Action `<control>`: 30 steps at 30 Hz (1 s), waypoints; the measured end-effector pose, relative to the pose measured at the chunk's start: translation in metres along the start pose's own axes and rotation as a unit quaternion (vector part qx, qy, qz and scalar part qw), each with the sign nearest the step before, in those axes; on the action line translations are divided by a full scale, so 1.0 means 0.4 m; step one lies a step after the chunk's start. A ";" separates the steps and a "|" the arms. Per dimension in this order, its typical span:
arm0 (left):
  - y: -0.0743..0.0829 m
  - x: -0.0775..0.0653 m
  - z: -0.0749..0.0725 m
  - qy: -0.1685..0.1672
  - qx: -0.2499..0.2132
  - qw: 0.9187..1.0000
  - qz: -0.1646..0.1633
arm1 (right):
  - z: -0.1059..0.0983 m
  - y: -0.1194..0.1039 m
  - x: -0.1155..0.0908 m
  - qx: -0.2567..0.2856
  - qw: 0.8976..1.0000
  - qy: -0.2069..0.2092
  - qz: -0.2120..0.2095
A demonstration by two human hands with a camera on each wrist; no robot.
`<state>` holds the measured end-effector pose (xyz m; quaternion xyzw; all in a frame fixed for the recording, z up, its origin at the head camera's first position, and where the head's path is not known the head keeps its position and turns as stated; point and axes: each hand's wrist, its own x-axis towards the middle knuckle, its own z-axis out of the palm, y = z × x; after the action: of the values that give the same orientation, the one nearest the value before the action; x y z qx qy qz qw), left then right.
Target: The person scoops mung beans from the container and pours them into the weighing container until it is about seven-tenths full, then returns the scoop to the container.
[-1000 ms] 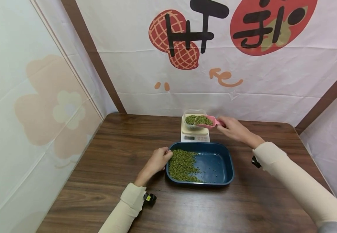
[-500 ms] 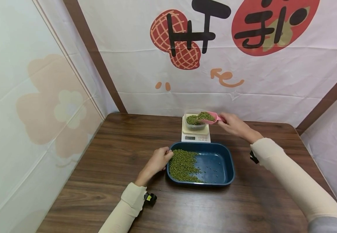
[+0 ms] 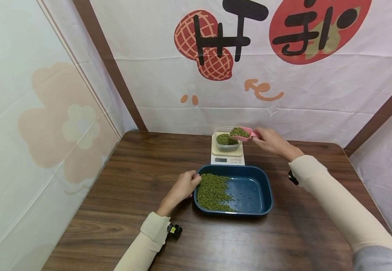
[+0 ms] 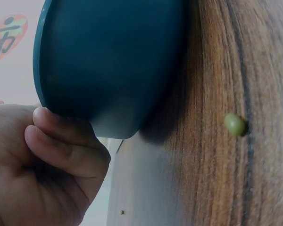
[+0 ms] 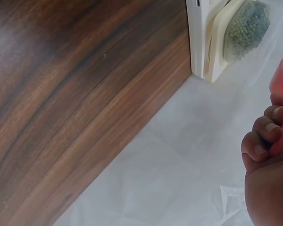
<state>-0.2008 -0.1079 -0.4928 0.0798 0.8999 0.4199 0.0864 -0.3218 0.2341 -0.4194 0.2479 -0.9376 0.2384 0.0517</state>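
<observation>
My right hand (image 3: pixel 271 141) grips the handle of a pink scoop (image 3: pixel 250 133), heaped with small green mung beans (image 3: pixel 239 131). The scoop's front lip overlaps the right side of a clear plastic container (image 3: pixel 227 147), which holds more beans. Under that container is a white kitchen scale (image 3: pixel 216 161). Fingers curled over its left rim, my left hand (image 3: pixel 184 185) holds a dark blue tray (image 3: pixel 251 194). Beans cover the left part of the tray. In the right wrist view, curled fingers (image 5: pixel 268 129) wrap the scoop's handle, and most of the scoop is cut off by the frame.
One stray bean (image 4: pixel 235 124) lies on the brown wooden table (image 3: pixel 142 169) beside the tray, with another speck (image 4: pixel 122 212) farther off. A printed white cloth (image 3: pixel 169 116) hangs right behind the table's back edge, close to the scale.
The scoop has drawn back slightly right and up from over the container's middle, still full of beans. My left hand and the tray stay in place.
</observation>
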 end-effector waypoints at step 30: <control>-0.002 0.000 0.001 -0.002 -0.004 1.000 -0.002 | -0.021 -0.017 0.045 -0.040 0.997 -0.064 0.019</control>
<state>-0.2007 -0.1082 -0.4934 0.0787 0.8982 0.4231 0.0897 -0.3344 0.2251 -0.4054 0.2428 -0.9523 0.1849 -0.0029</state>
